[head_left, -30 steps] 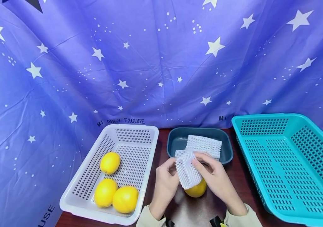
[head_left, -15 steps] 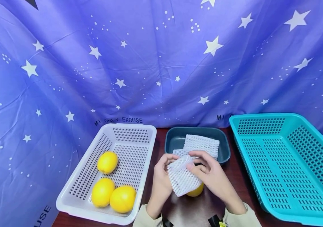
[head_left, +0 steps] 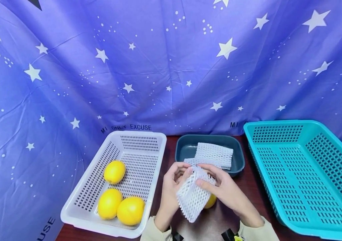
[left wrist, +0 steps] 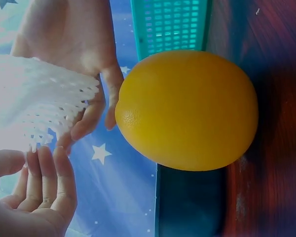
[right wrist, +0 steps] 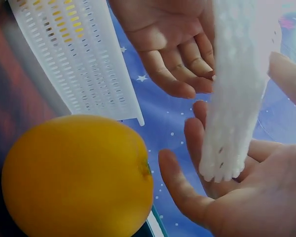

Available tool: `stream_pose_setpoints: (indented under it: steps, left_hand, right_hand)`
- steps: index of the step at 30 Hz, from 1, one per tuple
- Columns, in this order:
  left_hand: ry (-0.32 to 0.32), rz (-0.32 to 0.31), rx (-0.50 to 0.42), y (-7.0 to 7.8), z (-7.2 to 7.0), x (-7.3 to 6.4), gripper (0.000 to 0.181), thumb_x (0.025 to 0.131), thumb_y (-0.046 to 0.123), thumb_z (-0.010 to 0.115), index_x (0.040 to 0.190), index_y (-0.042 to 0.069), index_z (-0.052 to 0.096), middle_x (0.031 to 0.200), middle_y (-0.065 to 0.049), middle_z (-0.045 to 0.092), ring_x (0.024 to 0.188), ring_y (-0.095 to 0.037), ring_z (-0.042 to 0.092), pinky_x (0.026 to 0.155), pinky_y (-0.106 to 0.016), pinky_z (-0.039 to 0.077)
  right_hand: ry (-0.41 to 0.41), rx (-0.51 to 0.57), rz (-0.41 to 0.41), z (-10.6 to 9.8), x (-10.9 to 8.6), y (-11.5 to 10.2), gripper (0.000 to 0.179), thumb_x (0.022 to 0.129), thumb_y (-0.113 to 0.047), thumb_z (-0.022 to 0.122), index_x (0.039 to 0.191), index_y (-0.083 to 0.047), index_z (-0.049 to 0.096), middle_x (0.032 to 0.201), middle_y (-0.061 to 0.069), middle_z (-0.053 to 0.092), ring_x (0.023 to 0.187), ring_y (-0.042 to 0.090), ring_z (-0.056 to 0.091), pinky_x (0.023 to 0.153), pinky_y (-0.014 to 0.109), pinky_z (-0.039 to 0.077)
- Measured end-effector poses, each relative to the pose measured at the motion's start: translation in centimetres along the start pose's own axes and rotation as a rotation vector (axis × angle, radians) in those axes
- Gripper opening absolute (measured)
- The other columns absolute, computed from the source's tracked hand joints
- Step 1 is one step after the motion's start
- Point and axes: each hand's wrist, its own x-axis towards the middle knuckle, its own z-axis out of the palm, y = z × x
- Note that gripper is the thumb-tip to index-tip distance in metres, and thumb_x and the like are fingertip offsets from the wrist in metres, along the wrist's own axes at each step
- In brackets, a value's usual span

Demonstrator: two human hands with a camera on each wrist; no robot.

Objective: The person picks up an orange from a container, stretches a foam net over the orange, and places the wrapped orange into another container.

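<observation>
A white foam net sleeve (head_left: 195,197) is held up between both hands, its loose end hanging toward the person. My left hand (head_left: 171,187) pinches its far edge between thumb and fingertips, as the left wrist view shows. My right hand (head_left: 229,190) holds the sleeve's right side, thumb on the near face and fingers behind. Beneath the sleeve an orange (left wrist: 187,111) rests on the table, mostly covered by the sleeve in the head view. Neither hand grips the orange.
On the left, a white basket (head_left: 155,174) contains three oranges (head_left: 109,203). Behind the hands, a dark tray (head_left: 186,147) holds more foam net sleeves (head_left: 214,154). A teal basket (head_left: 306,180) stands on the right. A blue star-printed curtain (head_left: 158,60) hangs behind.
The sleeve has swung lower and toward the person, covering more of the orange. My left thumb has moved up to the sleeve's far edge; my right thumb lies flatter across it.
</observation>
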Motion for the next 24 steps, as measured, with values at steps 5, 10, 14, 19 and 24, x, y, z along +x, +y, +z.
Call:
stream_pose_setpoints:
  steps: [5,10,14,19,24]
  left_hand:
    - [0.000,0.006,0.017,0.0,0.0,0.1,0.016,0.097,0.008,0.061,0.110,-0.002,0.064,0.092,-0.023,0.067,0.080,-0.010,0.064,0.073,-0.020,0.053]
    - [-0.014,0.000,-0.020,0.6,-0.1,0.2,0.019,0.097,0.003,0.058,0.111,-0.011,0.060,0.091,-0.027,0.064,0.080,-0.005,0.063,0.075,-0.018,0.052]
    - [-0.046,0.001,-0.024,1.0,-0.1,0.2,0.023,0.092,-0.005,0.055,0.111,-0.017,0.057,0.091,-0.026,0.064,0.082,0.000,0.061,0.075,-0.015,0.049]
    - [-0.114,-0.034,-0.075,1.0,0.0,0.0,0.025,0.098,-0.002,0.052,0.118,-0.017,0.052,0.096,-0.018,0.065,0.086,-0.001,0.062,0.079,-0.017,0.050]
    - [-0.248,-0.142,-0.213,0.5,0.0,-0.5,0.036,0.103,0.010,0.048,0.123,-0.020,0.046,0.102,0.006,0.061,0.091,-0.003,0.059,0.083,-0.018,0.050]
  right_hand:
    - [0.025,0.013,-0.072,-0.1,-0.2,0.0,0.037,0.096,-0.015,0.065,0.130,-0.002,0.060,0.120,0.014,0.065,0.105,0.009,0.063,0.087,0.020,0.051]
    - [0.046,0.044,-0.064,-0.1,-0.2,-0.2,0.028,0.094,-0.013,0.068,0.118,0.002,0.064,0.111,0.014,0.065,0.096,0.013,0.067,0.083,0.022,0.054]
    - [0.051,0.067,-0.039,0.0,-0.1,-0.3,0.021,0.093,-0.015,0.070,0.104,0.002,0.065,0.105,0.011,0.064,0.088,0.017,0.067,0.078,0.024,0.055]
    - [0.077,0.060,-0.074,0.0,-0.2,-0.2,0.016,0.095,-0.016,0.067,0.100,-0.001,0.067,0.099,0.009,0.066,0.085,0.015,0.065,0.076,0.023,0.053]
    - [0.074,0.109,-0.094,0.1,-0.2,0.0,0.015,0.097,-0.012,0.064,0.101,0.003,0.065,0.092,0.005,0.067,0.080,0.012,0.064,0.074,0.025,0.055]
